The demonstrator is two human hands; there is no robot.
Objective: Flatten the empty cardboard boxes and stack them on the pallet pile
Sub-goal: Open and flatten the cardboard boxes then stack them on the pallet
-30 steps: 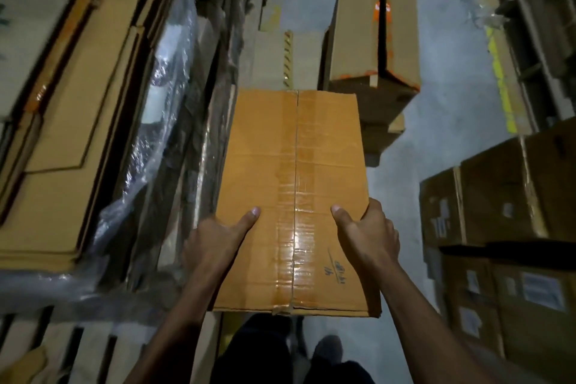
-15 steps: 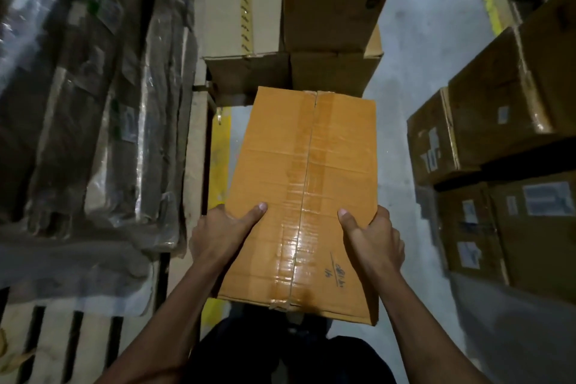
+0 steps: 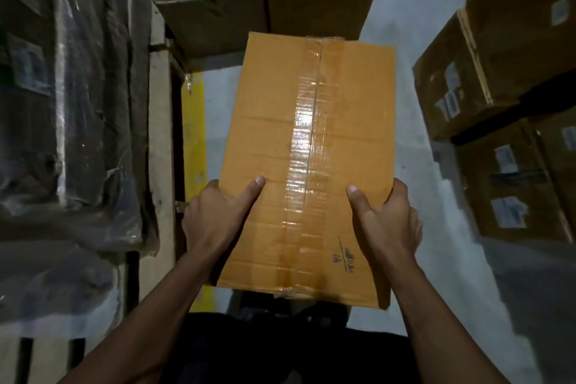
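Head view: both hands hold one cardboard box in the air in front of the person, taped top face up. Left hand grips the box's near left edge, thumb laid flat on top pointing toward the tape seam; the other fingers go under the edge, hidden, cannot tell their spread. Right hand grips the near right edge the same way, thumb on top angled inward, fingers curled round the side and out of sight. Box still whole, flaps taped shut, some pen marks near the right thumb. It hangs over the grey floor, touching nothing else.

Left of the box: a yellow floor stripe, then a wooden pallet carrying a plastic-wrapped dark stack. Beyond the box's far edge: stacked brown boxes, close. Right: more labelled boxes, with a strip of bare floor between them and the held box. Person's dark trousers show under the near edge.
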